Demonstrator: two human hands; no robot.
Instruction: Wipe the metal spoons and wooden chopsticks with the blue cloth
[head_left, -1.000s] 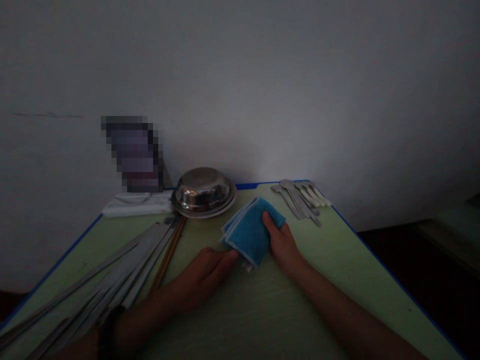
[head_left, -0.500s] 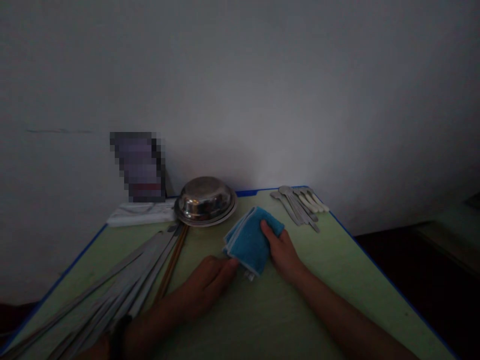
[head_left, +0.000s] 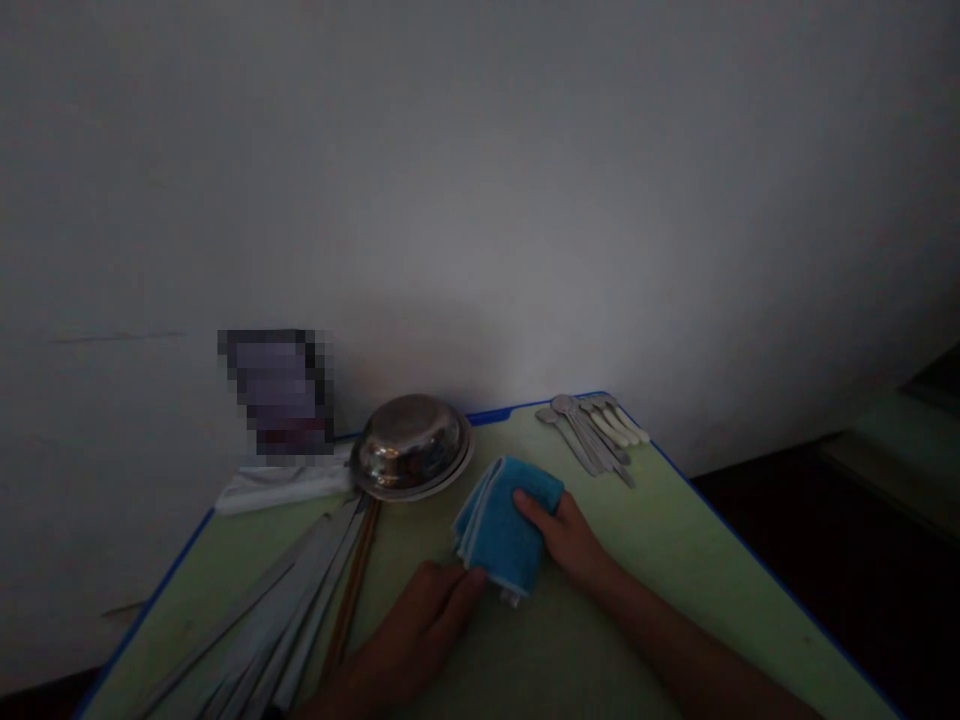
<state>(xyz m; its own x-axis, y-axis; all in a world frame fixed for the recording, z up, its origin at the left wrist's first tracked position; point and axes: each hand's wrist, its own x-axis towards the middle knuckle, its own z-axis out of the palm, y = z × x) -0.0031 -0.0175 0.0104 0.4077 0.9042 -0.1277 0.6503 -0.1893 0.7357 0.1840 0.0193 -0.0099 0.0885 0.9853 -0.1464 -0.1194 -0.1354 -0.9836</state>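
Note:
A folded blue cloth [head_left: 506, 530] with pale edging is held over the middle of the table, a small whitish tag hanging from its lower edge. My right hand [head_left: 562, 535] grips its right side, thumb on top. The fingers of my left hand [head_left: 439, 610] are closed at the cloth's lower left corner, thumb tip against it. Whether anything lies inside the folds is hidden. Left of my left hand are thin brown sticks [head_left: 356, 580] that look like chopsticks, beside several long flat grey pieces [head_left: 277, 610] whose kind I cannot make out.
On the green table [head_left: 675, 590], an upturned shiny metal bowl [head_left: 411, 440] rests on plates by the wall. Several spoons and forks [head_left: 592, 435] lie at the back right. A white flat bundle [head_left: 289, 480] and a blurred-out upright object [head_left: 277, 390] are at the back left.
The whole view has tilted, so the table and its things sit lower in the picture. Both hands keep hold of the cloth, which has turned slightly more upright.

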